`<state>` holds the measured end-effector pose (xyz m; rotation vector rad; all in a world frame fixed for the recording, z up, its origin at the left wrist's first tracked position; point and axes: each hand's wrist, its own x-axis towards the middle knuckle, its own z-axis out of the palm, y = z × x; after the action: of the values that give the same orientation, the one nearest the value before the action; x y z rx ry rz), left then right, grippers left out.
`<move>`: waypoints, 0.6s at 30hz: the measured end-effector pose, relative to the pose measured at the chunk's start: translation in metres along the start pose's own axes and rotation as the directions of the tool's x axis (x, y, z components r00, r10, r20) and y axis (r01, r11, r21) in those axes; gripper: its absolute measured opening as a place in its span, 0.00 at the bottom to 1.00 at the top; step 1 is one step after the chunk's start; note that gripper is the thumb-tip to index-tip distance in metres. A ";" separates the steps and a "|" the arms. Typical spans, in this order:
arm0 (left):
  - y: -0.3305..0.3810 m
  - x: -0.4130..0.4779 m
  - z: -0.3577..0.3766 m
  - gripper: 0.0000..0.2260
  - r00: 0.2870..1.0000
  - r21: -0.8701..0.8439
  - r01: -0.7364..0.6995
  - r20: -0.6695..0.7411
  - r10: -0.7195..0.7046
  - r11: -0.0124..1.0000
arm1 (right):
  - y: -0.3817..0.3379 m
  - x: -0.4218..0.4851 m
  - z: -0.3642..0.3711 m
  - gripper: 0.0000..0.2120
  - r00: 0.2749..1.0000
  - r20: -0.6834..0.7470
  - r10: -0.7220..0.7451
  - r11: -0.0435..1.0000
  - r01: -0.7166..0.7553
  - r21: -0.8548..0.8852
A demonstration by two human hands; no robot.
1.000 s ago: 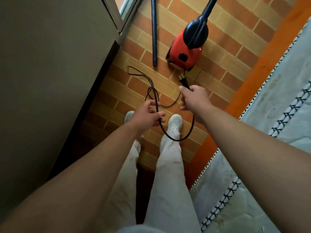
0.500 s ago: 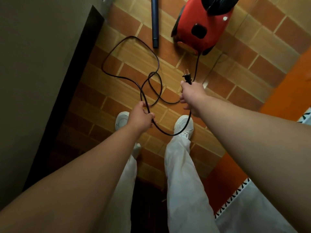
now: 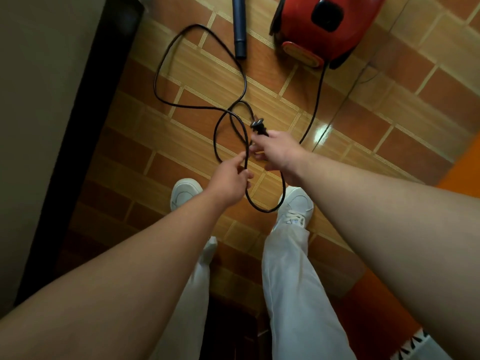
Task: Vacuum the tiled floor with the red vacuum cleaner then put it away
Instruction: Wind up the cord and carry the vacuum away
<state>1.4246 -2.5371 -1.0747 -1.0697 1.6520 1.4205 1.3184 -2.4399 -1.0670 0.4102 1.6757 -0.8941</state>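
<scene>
The red vacuum cleaner [image 3: 324, 32] is sitting on the tiled floor [image 3: 197, 141] at the top of the view, partly cut off by the frame edge, with a dark tube [image 3: 239, 29] lying on the tiles just to its left. A black power cord [image 3: 158, 74] is leaving the lower end of the machine and running down towards the person's right grip [image 3: 280, 152]. That bare hand is curling its fingers round the cord close to the plug [image 3: 258, 127], which is sticking out beyond the fingers, up and to the left. The left grip [image 3: 230, 181], near the right one and slightly lower, is pinching another stretch of the cord between thumb and fingertips. Between the two hands a short loop of cord is hanging down and ending beside the right shoe [image 3: 296, 203]. Further slack is lying on the floor in a wide loop that is reaching up almost to the tip of the tube, then crossing itself in a smaller loop just above the hands. The person is standing in pale trousers [image 3: 293, 281], with the left shoe [image 3: 184, 192] showing just beyond the left wrist. A dark upright panel [image 3: 85, 126] is bordering the tiles on the left, and an orange strip [image 3: 462, 172] is running along the right edge.
</scene>
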 end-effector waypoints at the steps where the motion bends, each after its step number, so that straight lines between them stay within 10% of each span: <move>1: -0.002 0.002 -0.001 0.23 1.000 0.020 -0.008 0.017 0.007 1.000 | 0.003 0.000 0.002 0.07 0.999 0.029 -0.015 1.000 0.016 -0.016; 12: 0.008 -0.012 -0.028 0.22 0.952 0.419 -0.229 0.283 0.113 0.879 | 0.005 -0.009 -0.002 0.02 0.997 0.046 -0.066 0.983 0.073 -0.167; 16: 0.023 -0.002 -0.047 0.09 0.928 0.500 -0.175 -0.205 0.312 0.848 | 0.015 -0.016 -0.022 0.05 0.997 -0.025 -0.072 0.966 0.064 -0.252; 18: 0.024 0.010 -0.062 0.19 0.855 0.612 -0.126 -0.332 0.398 0.781 | 0.023 -0.022 -0.036 0.05 0.999 -0.030 -0.043 0.983 0.037 -0.181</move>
<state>1.3993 -2.5979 -1.0647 -0.8506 2.4523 0.7397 1.3164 -2.3945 -1.0512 0.2699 1.7850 -0.7602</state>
